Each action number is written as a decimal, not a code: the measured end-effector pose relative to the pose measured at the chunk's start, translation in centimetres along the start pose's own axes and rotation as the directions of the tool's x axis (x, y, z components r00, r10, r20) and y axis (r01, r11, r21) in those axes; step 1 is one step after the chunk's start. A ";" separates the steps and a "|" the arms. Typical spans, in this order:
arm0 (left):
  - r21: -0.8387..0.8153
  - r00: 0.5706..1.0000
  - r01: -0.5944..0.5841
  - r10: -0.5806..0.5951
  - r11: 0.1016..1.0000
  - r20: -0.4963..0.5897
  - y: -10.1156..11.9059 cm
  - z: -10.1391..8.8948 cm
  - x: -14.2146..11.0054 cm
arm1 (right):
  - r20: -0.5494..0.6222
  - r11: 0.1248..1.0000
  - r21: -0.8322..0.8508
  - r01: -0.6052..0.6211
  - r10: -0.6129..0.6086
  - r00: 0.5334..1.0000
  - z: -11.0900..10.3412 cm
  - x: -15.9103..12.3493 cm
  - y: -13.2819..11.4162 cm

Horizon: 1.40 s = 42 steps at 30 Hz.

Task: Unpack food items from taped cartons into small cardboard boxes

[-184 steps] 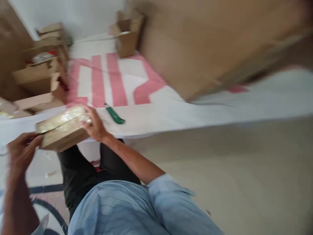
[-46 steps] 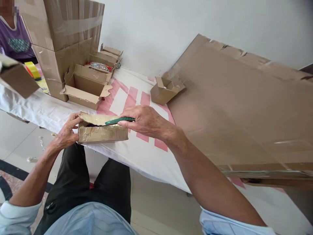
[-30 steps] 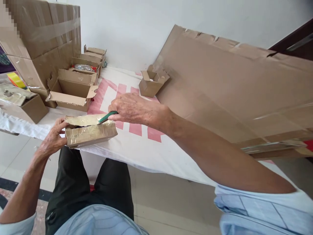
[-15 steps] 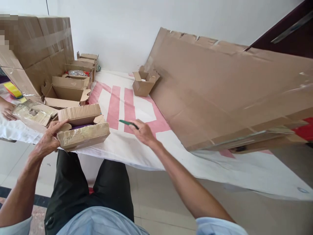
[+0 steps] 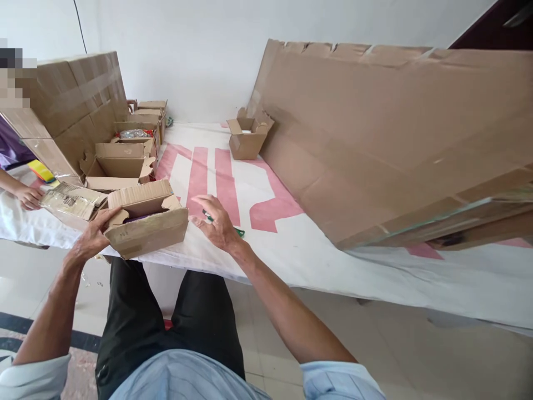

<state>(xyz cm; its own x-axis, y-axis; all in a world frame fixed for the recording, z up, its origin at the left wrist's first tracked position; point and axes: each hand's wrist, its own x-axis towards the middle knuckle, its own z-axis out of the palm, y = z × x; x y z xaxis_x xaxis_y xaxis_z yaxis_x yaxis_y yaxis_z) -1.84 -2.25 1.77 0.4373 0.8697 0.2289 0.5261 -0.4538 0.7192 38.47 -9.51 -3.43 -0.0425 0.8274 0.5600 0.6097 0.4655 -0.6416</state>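
Observation:
A small cardboard box [image 5: 147, 236] stands at the table's front edge, its top flaps raised and something purple partly visible inside. My left hand [image 5: 90, 238] is closed on the box's left end, thumb along the near corner. Just off the box's right end is my right hand [image 5: 215, 225], its fingers apart and holding nothing. A green utility knife [image 5: 239, 232] lies on the tabletop, mostly hidden beneath that right hand.
Opened cartons [image 5: 119, 166] line up behind, beside a wall of taped boxes [image 5: 79, 94]. Another person's hand [image 5: 29, 197] touches a taped box [image 5: 73, 200] at left. A large cardboard sheet [image 5: 375, 144] leans at right behind a small open box [image 5: 247, 141].
The knife that slit the taped top has been put down on the table. The box's flaps have come up. My right hand has moved back towards the box, now without the knife.

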 end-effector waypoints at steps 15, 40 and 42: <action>-0.082 0.989 0.127 -0.119 0.989 0.092 0.5 0.5 -0.6 | 0.139 0.899 -0.209 0.385 -0.362 0.922 2.4 -3.5 -4.2; 0.610 0.922 0.330 -0.386 0.720 -0.043 9.1 4.8 3.4 | 0.285 0.799 -0.583 -0.146 0.369 0.884 2.3 6.5 -9.3; 0.623 0.910 0.350 -0.411 0.700 -0.050 9.8 5.0 3.6 | 0.222 0.800 -0.576 -0.171 0.354 0.908 1.6 6.4 -8.9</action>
<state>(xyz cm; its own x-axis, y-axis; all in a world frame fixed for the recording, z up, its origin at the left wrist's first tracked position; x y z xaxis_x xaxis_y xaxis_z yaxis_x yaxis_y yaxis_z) 8.57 -4.50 6.38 0.1458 0.9878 -0.0544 0.9754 -0.1343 0.1751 31.50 -7.83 5.04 0.0016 0.9863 0.1647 0.9504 0.0497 -0.3071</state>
